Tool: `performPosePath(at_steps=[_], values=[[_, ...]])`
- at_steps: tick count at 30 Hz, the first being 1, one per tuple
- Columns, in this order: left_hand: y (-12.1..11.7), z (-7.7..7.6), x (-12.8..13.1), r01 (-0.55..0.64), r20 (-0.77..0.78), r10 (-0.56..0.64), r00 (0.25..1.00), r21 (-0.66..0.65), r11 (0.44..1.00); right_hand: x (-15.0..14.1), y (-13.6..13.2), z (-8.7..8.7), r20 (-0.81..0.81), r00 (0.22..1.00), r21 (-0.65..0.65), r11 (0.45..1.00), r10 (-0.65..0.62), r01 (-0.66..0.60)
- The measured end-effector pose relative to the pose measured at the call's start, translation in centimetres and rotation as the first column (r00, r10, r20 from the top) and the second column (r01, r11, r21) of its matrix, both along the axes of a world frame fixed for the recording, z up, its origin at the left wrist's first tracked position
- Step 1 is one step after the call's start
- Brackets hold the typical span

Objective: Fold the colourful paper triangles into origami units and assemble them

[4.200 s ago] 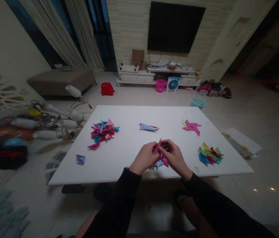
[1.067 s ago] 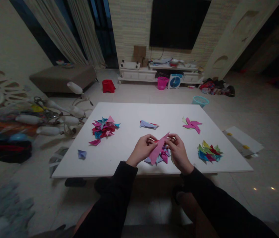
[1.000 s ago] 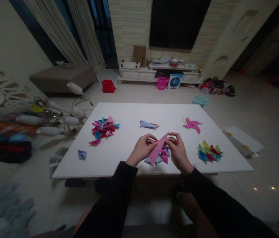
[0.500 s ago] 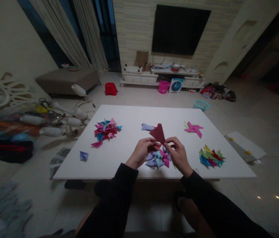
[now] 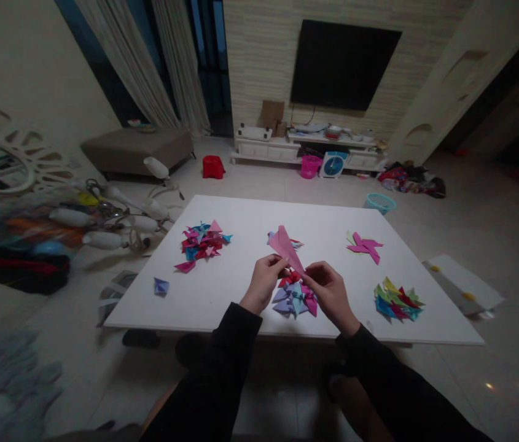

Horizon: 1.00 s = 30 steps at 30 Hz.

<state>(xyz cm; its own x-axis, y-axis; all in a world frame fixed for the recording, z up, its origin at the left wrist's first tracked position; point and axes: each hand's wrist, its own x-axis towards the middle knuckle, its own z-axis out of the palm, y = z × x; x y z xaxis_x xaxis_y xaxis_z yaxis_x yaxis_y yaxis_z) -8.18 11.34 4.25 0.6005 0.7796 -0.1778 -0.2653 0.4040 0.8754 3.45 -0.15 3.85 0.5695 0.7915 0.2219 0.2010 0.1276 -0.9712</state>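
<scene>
I am gripping one pink folded paper with both hands, holding it up off the white table. My left hand is pinching its side edge; my right hand is pinching its narrow lower end. How firmly the fingertips are pressing, I cannot tell.

Principal risk: the wide end is standing unsupported beyond my grip, so uneven finger pressure could be skewing a crease or letting the layers spread. Pulling the hands apart could be tearing the narrow end, since the paper is looking thin.

Second risk: the cluster of folded pieces is lying just below my grip, on the near side. Dipping a wrist or knuckle could be scattering it or flattening its points. Beyond my grip, the pink sheet is partly screening the slim folded bundle, so reaching forward could be brushing it unseen.
</scene>
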Motion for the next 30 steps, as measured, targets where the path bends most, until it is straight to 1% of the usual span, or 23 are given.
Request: performPosePath(at_steps=[2, 4, 8, 11, 15, 18, 21, 23, 25, 30], values=[[0.0, 0.1, 0.0, -0.042, 0.006, 0.042, 0.999, -0.021, 0.999, 0.4, -0.2, -0.2, 0.051, 0.998, -0.014, 1.000, -0.020, 0.021], [-0.1, 0.3, 0.1, -0.062, 0.007, 0.062, 0.998, -0.037, 0.997, 0.9, -0.4, -0.6, 0.060, 0.997, -0.019, 0.999, -0.042, 0.043], [-0.3, 0.8, 0.5, -0.050, -0.018, 0.049, 0.999, -0.066, 0.997, 1.9, -0.4, -1.6, 0.052, 0.996, -0.023, 0.997, -0.076, 0.078], [-0.1, 1.1, 0.5, -0.061, -0.045, 0.058, 0.997, -0.056, 0.997, 2.7, -0.2, -2.2, 0.032, 0.995, -0.028, 0.995, -0.095, 0.096], [1.0, 1.5, -0.2, -0.079, -0.063, 0.079, 0.995, -0.005, 0.997, 4.6, 1.0, -3.2, 0.026, 0.981, -0.007, 0.982, -0.191, 0.191], [1.8, 1.5, -0.9, -0.072, -0.090, 0.073, 0.993, 0.017, 0.997, 7.1, 3.1, -4.4, 0.039, 0.964, -0.008, 0.965, -0.261, 0.262], [2.3, 1.5, -1.4, -0.055, -0.088, 0.058, 0.994, 0.030, 0.998, 10.0, 6.3, -6.0, 0.110, 0.952, -0.053, 0.955, -0.285, 0.291], [2.5, 1.6, -1.6, -0.011, -0.090, 0.016, 0.996, 0.059, 0.998, 11.7, 8.8, -7.0, 0.172, 0.945, -0.103, 0.949, -0.278, 0.298], [2.6, 1.6, -1.8, 0.032, -0.120, -0.018, 0.993, 0.116, 0.993, 13.0, 11.4, -7.8, 0.201, 0.943, -0.138, 0.945, -0.266, 0.296], [2.7, 1.5, -2.3, 0.068, -0.230, -0.009, 0.973, 0.249, 0.966, 14.2, 16.9, -8.9, 0.244, 0.953, -0.221, 0.947, -0.178, 0.233]])
